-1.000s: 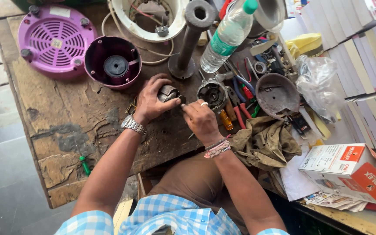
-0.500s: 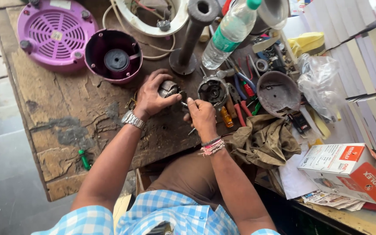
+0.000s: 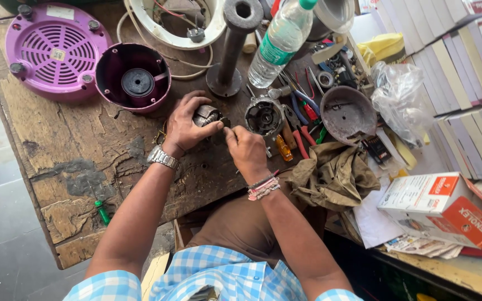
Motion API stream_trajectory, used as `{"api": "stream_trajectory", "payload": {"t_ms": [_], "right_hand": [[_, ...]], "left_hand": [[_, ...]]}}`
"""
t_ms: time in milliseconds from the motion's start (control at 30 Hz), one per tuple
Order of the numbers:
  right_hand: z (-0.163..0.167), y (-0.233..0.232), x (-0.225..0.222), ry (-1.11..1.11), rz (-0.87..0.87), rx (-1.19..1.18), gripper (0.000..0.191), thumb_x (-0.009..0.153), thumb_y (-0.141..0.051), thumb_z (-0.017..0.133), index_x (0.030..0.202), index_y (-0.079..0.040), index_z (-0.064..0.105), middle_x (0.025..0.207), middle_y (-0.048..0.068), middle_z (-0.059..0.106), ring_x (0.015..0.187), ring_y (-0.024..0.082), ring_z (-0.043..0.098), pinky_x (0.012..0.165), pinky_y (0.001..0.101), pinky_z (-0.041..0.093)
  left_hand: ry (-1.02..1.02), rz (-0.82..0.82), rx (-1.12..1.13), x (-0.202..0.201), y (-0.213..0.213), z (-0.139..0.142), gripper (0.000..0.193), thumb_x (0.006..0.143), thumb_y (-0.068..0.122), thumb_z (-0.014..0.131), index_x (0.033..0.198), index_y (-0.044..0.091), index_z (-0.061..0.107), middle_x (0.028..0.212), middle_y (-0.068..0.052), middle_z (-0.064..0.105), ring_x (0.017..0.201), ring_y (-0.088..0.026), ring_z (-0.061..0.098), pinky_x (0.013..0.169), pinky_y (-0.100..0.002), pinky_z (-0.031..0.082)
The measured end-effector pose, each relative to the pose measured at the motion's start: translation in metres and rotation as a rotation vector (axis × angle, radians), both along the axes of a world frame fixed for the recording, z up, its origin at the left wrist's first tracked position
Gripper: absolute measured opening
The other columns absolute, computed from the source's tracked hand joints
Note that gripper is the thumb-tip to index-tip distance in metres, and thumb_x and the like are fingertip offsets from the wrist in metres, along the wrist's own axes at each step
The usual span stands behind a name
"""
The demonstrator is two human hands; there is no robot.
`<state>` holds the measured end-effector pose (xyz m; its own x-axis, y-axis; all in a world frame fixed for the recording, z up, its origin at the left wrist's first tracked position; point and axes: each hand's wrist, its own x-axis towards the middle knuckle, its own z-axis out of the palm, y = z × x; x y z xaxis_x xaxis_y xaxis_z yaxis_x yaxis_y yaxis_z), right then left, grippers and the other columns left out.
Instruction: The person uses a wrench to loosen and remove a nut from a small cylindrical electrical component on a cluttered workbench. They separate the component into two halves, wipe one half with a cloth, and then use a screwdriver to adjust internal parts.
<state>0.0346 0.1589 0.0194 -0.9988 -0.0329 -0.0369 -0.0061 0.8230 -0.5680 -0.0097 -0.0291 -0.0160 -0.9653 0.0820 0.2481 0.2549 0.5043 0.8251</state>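
Note:
My left hand (image 3: 185,124) grips a small grey metal motor part (image 3: 207,114) against the worn wooden workbench (image 3: 68,156). A silver wristwatch sits on that wrist. My right hand (image 3: 245,149) is closed just to the right of the part, fingertips pinched at its edge; whether it holds a thin tool I cannot tell. A round metal motor housing (image 3: 264,117) lies just beyond my right hand.
A purple cup-shaped housing (image 3: 132,77) and a purple vented base (image 3: 57,50) lie at the back left. A black metal post (image 3: 231,47), a plastic bottle (image 3: 281,42), screwdrivers (image 3: 303,139), a rag (image 3: 333,173), a rusty bowl (image 3: 348,114) and a cardboard box (image 3: 442,206) crowd the right.
Both hands have stayed on the motor part with only small finger shifts. The view has drifted slightly.

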Motion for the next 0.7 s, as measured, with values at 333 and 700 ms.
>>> {"api": "stream_trajectory", "payload": {"t_ms": [333, 700], "right_hand": [[-0.007, 0.01, 0.002, 0.516, 0.302, -0.004, 0.009, 0.09, -0.007, 0.072, 0.099, -0.004, 0.072, 0.089, 0.011, 0.071, 0.086, 0.028, 0.067, 0.079, 0.0402, 0.055], [-0.004, 0.009, 0.005, 0.623, 0.37, 0.029, 0.017, 0.083, 0.001, 0.072, 0.1, -0.002, 0.071, 0.093, 0.012, 0.072, 0.091, 0.03, 0.068, 0.082, 0.0396, 0.057]], "left_hand": [[0.003, 0.006, 0.008, 0.0, 0.0, -0.002, 0.066, 0.07, 0.051, 0.083, 0.119, 0.008, 0.07, 0.142, -0.013, 0.059, 0.13, -0.034, 0.056, 0.107, -0.045, 0.046], [-0.002, 0.008, 0.002, 0.0, 0.0, -0.001, 0.067, 0.069, 0.051, 0.083, 0.12, 0.009, 0.07, 0.144, -0.012, 0.058, 0.131, -0.034, 0.056, 0.108, -0.045, 0.046]]}}
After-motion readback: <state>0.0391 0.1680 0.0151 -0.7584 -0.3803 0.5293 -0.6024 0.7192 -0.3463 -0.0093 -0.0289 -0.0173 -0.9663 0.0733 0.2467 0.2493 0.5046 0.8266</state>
